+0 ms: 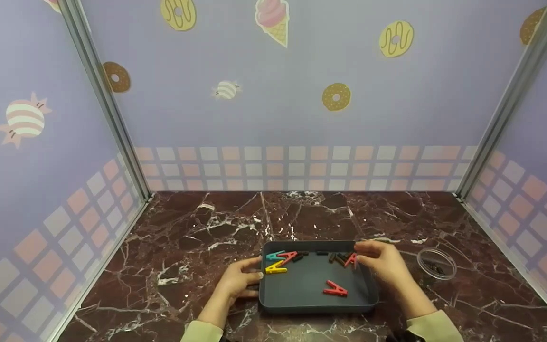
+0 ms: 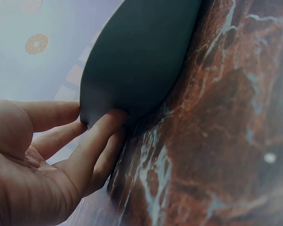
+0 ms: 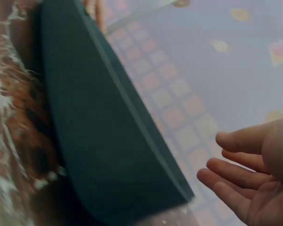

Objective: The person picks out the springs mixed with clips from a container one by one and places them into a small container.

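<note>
A dark grey rectangular tray sits on the marbled table, appearing in all three views. My left hand is at its left side, thumb at the rim and fingers against the outer wall. Over the back right corner is my right hand; in the right wrist view its fingers are spread apart with nothing between them. Near those fingertips lies a red clothespin. Another red clothespin lies toward the tray's front. Blue, red and yellow clothespins are grouped at the left.
Several small dark cylinders lie along the tray's back. Right of the tray stands a clear round container with dark pieces inside. A pale, green-edged object shows partly behind my right hand. Patterned walls enclose the table's back and sides.
</note>
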`<state>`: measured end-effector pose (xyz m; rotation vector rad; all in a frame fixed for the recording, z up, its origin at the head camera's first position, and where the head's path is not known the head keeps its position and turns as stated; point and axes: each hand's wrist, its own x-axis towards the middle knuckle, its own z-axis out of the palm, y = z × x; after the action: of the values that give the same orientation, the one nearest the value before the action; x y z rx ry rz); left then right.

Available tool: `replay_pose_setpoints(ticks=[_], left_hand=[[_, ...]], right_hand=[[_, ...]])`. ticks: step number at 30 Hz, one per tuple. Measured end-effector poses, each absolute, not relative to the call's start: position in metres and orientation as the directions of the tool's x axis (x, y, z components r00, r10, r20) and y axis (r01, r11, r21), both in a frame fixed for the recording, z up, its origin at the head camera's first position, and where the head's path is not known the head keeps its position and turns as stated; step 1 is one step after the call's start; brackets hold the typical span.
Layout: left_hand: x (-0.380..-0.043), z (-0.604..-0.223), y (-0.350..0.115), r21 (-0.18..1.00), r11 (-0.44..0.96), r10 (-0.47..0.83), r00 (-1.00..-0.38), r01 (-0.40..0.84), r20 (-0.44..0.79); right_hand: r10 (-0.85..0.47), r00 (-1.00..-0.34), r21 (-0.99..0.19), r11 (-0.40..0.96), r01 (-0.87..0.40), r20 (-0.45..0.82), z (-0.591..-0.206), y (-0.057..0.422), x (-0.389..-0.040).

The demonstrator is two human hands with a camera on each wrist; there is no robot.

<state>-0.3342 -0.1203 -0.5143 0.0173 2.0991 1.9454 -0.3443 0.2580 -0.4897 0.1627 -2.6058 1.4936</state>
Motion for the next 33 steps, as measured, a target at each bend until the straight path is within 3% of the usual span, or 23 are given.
replay_pose_setpoints(ticks=[22,33], left_hand=[[-0.335,-0.516,-0.121,0.979,0.102,0.192,-0.962,-0.176,-0.193],[-0.335,-0.515,-0.121,0.983,0.082,0.215,-0.96,-0.164,-0.178]], right_hand=[[-0.048,-0.988,-0.566,0.815,-0.126,0.15,-0.502,0.21,-0.367],[-0.12,-0.976,-0.417,0.889,-0.187,0.181,-0.504,0.203,-0.374]])
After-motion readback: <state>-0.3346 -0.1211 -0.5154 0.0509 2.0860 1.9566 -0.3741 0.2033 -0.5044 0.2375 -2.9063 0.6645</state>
